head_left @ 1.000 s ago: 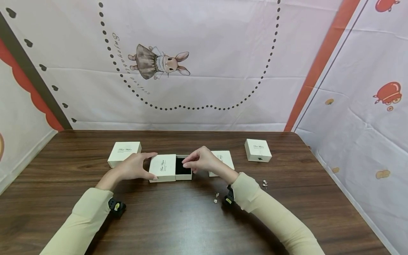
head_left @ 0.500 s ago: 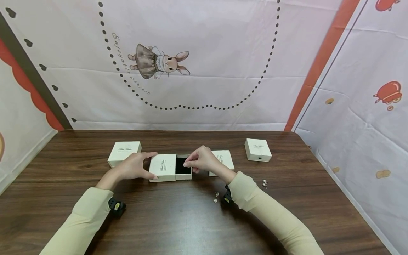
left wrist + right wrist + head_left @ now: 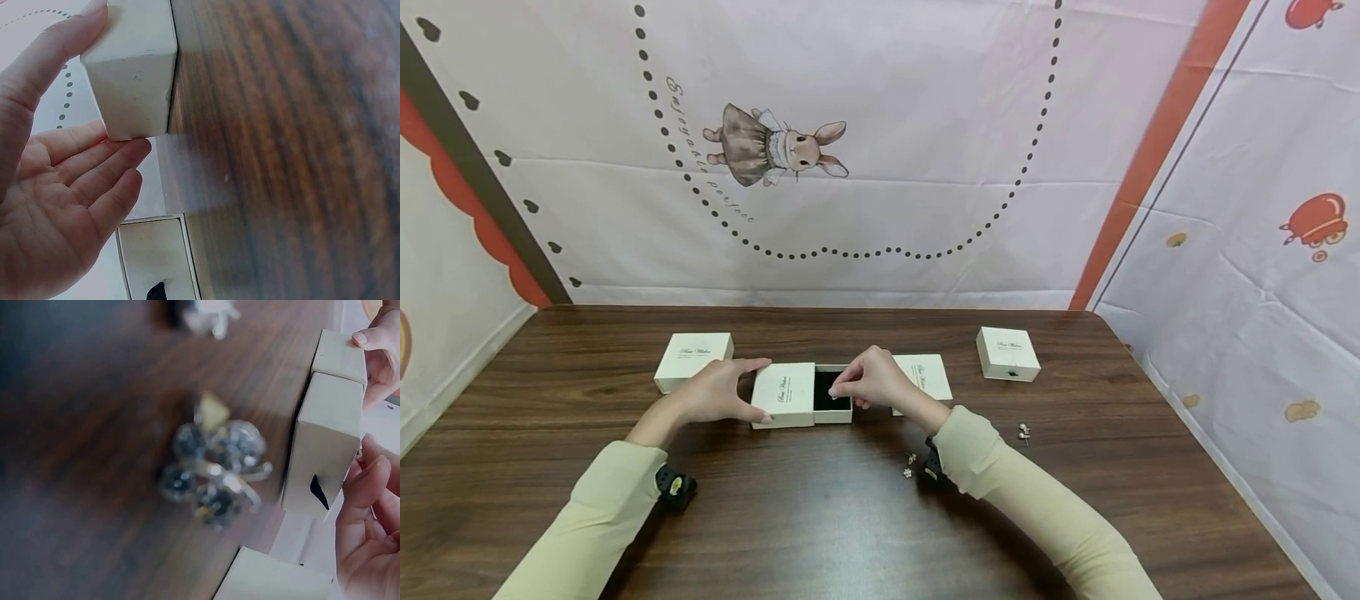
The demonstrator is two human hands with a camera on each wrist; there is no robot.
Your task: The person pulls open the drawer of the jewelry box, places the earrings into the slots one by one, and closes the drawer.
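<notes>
My left hand (image 3: 718,392) grips the sleeve of a cream gift box (image 3: 784,390) between thumb and fingers, from its left side. The box's drawer (image 3: 832,417) is slid partway out to the right and shows a black lining (image 3: 826,383). Over that lining my right hand (image 3: 880,385) pinches a tiny shiny piece (image 3: 359,452), seemingly an earring, mostly hidden by the fingertips. In the right wrist view a flower-shaped earring (image 3: 215,469) with clear stones lies on the table, blurred and close to the camera.
Another cream box (image 3: 694,358) stands behind my left hand, one (image 3: 928,375) is partly behind the right hand, and one (image 3: 1009,353) sits at the back right. Small earrings (image 3: 1024,432) lie on the brown table (image 3: 805,517) right of my right forearm.
My right fingertips have dipped slightly toward the front of the black lining, and the right wrist has drifted a little left. The left hand and the box stay where they were.
</notes>
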